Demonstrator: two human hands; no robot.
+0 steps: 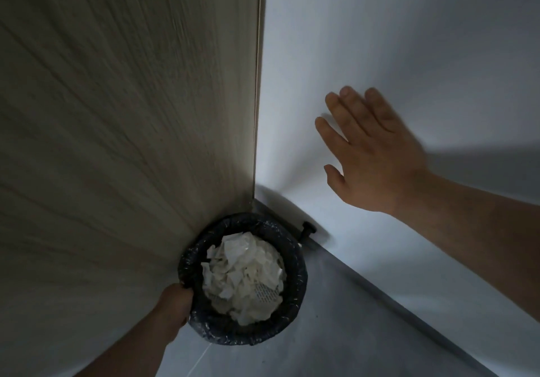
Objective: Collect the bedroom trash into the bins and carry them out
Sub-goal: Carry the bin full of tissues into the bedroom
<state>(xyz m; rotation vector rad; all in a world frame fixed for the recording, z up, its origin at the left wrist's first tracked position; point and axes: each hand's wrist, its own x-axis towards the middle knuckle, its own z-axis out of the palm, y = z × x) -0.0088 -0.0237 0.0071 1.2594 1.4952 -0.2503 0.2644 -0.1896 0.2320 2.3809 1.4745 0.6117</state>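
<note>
Left hand [174, 303] grips the bin [296, 271] rim, fingertips hidden inside by the crumpled paper [242, 274], while the blurred right hand [377, 154] spreads open near the wall [409, 40].

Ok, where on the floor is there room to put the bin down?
Bare grey floor lies right of the bin, between it and the white wall. The corner behind is tight: wood panel, bin and black doorstop crowd together.

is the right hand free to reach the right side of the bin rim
Probably yes. The right hand is open and holds nothing, raised in front of the white wall, and nothing shows between it and the right rim of the bin. The left hand grips only the near left rim.
</note>
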